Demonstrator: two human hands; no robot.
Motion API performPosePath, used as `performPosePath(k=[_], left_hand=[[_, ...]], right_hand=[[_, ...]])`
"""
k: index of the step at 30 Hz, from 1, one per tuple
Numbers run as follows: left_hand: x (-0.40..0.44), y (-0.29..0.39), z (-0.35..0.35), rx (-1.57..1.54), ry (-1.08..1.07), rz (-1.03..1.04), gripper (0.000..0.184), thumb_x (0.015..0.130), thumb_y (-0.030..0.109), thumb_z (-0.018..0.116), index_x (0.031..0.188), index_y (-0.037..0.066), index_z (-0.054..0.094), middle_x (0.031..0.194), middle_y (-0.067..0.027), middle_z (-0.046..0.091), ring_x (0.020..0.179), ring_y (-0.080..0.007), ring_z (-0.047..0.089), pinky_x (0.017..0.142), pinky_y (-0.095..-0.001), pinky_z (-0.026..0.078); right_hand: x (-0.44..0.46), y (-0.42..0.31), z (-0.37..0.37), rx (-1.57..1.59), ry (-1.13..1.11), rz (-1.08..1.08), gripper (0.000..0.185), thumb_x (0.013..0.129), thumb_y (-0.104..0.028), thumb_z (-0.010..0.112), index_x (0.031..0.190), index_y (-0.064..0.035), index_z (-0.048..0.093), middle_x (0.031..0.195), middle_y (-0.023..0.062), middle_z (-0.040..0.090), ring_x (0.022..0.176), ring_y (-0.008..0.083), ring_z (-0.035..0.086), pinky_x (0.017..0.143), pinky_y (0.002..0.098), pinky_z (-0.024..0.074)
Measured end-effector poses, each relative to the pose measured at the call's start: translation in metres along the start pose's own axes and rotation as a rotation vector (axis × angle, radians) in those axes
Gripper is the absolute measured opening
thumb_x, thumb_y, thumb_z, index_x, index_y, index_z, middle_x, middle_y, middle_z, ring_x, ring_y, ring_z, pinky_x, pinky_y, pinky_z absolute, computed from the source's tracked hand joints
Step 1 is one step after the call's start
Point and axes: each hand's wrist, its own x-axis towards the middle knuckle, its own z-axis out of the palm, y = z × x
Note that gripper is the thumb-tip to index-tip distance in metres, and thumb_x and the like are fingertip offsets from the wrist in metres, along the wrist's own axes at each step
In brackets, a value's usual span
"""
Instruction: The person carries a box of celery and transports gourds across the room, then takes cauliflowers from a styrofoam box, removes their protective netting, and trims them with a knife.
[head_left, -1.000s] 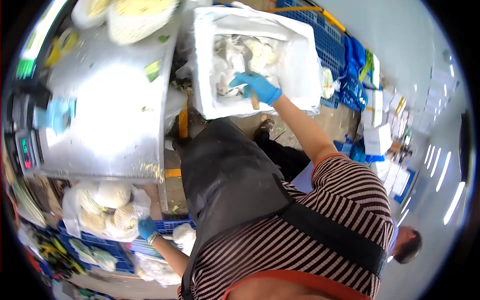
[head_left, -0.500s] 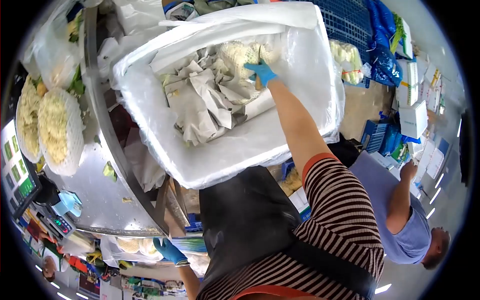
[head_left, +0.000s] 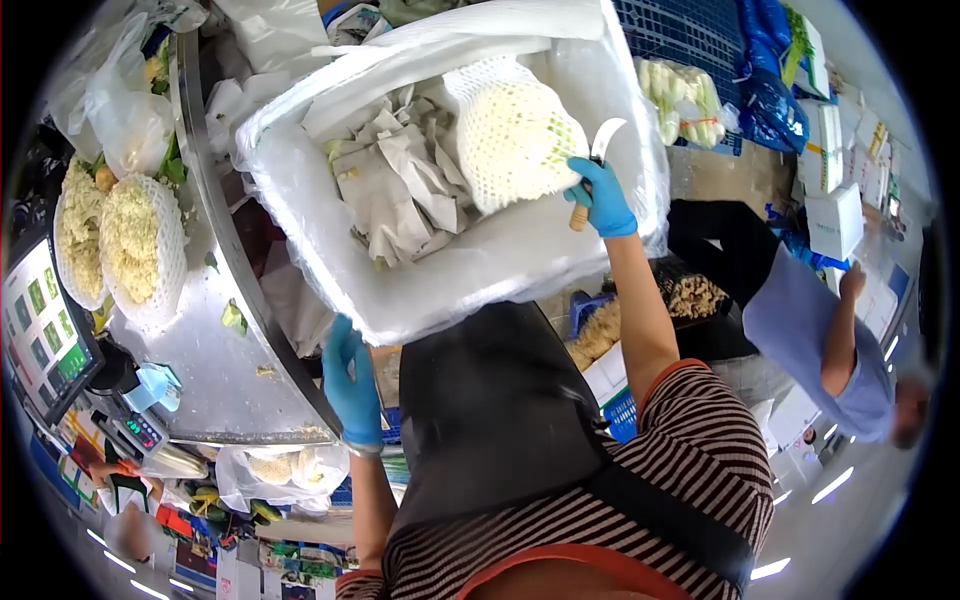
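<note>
Running this one remotely, and rn my right hand (head_left: pixel 606 198) is doing double duty. It's curling around the wooden handle (head_left: pixel 579 216) of a small curved knife (head_left: pixel 604 138), while the fingertips are touching the near edge of the cauliflower (head_left: pixel 522 135), prob pinching the foam net (head_left: pixel 480 78), tho I can't tell how tight. Handle's sitting low in the palm and the blade's pointing off to the far right, away from the curd. Imo that's so the fingers are staying usable w/o anything getting nicked.

The cauliflower itself is showing inside the white box (head_left: pixel 430 290), toward the far right, just beside crumpled paper (head_left: pixel 400 195). Idk if it's resting on the bottom or hanging a bit above, the angle's hiding that. Net's prob there as cushioning bc the curd's looking easy to bruise, and I'm guessing the paper's doing the same padding job.

Left hand (head_left: pixel 352 385) is holding nothing afaict: fingers are loosely extended, close to the box's near left corner. Could be steadying it, but contact isn't showing clearly.

Btw two more netted cauliflowers (head_left: pixel 142 250) are leaning together on the metal surface (head_left: pixel 205 375), near the scale (head_left: pixel 138 430), prob for handy weighing.
</note>
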Motion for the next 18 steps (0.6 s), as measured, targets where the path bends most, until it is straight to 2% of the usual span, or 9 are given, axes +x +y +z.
performPosePath(k=[4,7,9,11,12,13,14,15,18], left_hand=[[0.007,0.018,0.006,-0.178,-0.153,-0.006,0.035,0.096,0.000,0.052,0.131,-0.003,0.052,0.130,-0.0110,0.057,0.108,-0.0180,0.059,0.097,-0.0304,0.046],[-0.005,0.033,-0.009,-0.370,-0.292,-0.033,0.034,0.099,0.010,0.050,0.131,-0.001,0.052,0.129,-0.0107,0.057,0.111,-0.0192,0.058,0.097,-0.0327,0.045],[-0.018,0.037,-0.028,-0.519,-0.407,-0.083,0.041,0.103,0.028,0.045,0.134,0.001,0.050,0.132,-0.0124,0.055,0.115,-0.0230,0.058,0.098,-0.0358,0.046],[-0.023,0.032,-0.054,-0.962,-0.655,-0.291,0.068,0.100,0.055,0.031,0.148,0.006,0.032,0.144,-0.0162,0.044,0.125,-0.0331,0.051,0.102,-0.0466,0.045],[-0.023,0.025,-0.065,-1.135,-0.700,-0.334,0.087,0.091,0.072,0.030,0.149,0.008,0.030,0.148,-0.0177,0.039,0.128,-0.0399,0.047,0.102,-0.0502,0.045],[-0.022,0.026,-0.074,-1.221,-0.764,-0.312,0.086,0.091,0.071,0.033,0.149,0.007,0.030,0.148,-0.0168,0.039,0.131,-0.0359,0.045,0.106,-0.0476,0.041],[-0.020,0.027,-0.083,-1.304,-0.831,-0.294,0.086,0.091,0.069,0.036,0.150,0.006,0.029,0.149,-0.0159,0.039,0.134,-0.0319,0.042,0.110,-0.0450,0.037],[-0.031,0.028,-0.100,-1.320,-0.882,-0.276,0.080,0.094,0.063,0.040,0.149,0.005,0.032,0.149,-0.0143,0.040,0.136,-0.0265,0.041,0.113,-0.0408,0.033],[-0.094,0.000,-0.145,-1.085,-0.864,-0.061,0.060,0.099,0.042,0.046,0.143,0.003,0.042,0.147,-0.0146,0.044,0.134,-0.0263,0.043,0.112,-0.0399,0.034]], right_hand=[[-0.086,0.002,-0.003,0.299,-0.183,0.086,0.033,0.089,-0.029,0.059,0.109,-0.0029,0.062,0.078,0.0041,0.063,0.056,0.0111,0.053,0.059,0.0263,0.0483],[-0.138,0.007,0.029,0.330,-0.297,0.025,0.030,0.090,-0.028,0.055,0.107,-0.0040,0.061,0.061,-0.0009,0.056,0.041,0.0074,0.035,0.047,0.0242,0.0342],[-0.192,0.002,0.076,-0.015,-0.096,-0.122,0.037,0.083,-0.018,0.064,0.116,-0.0019,0.061,0.067,0.0000,0.058,0.046,0.0105,0.045,0.051,0.0253,0.0402],[-0.259,-0.033,0.138,-0.438,-0.195,-0.261,0.042,0.079,-0.013,0.068,0.119,-0.0019,0.061,0.077,0.0011,0.061,0.052,0.0128,0.052,0.056,0.0264,0.0449],[-0.269,-0.026,0.154,-0.602,-0.415,-0.557,0.041,0.078,-0.010,0.070,0.118,-0.0090,0.064,0.091,0.0035,0.060,0.067,0.0130,0.057,0.061,0.0256,0.0483],[-0.280,-0.019,0.170,-0.745,-0.635,-0.864,0.043,0.076,-0.007,0.071,0.118,-0.0162,0.067,0.105,0.0059,0.059,0.082,0.0131,0.062,0.066,0.0248,0.0518],[-0.320,-0.024,0.193,-1.035,-0.625,-0.678,0.045,0.074,-0.009,0.073,0.117,-0.0246,0.069,0.107,0.0047,0.059,0.083,0.0168,0.063,0.067,0.0276,0.0529],[-0.338,-0.007,0.208,-1.276,-0.680,-0.892,0.051,0.074,-0.010,0.073,0.121,-0.0300,0.067,0.109,0.0036,0.059,0.084,0.0207,0.064,0.074,0.0301,0.0540],[-0.419,0.060,0.236,-1.299,-0.829,-0.820,0.051,0.076,-0.009,0.072,0.123,-0.0286,0.066,0.111,0.0036,0.059,0.089,0.0229,0.065,0.081,0.0324,0.0544]])
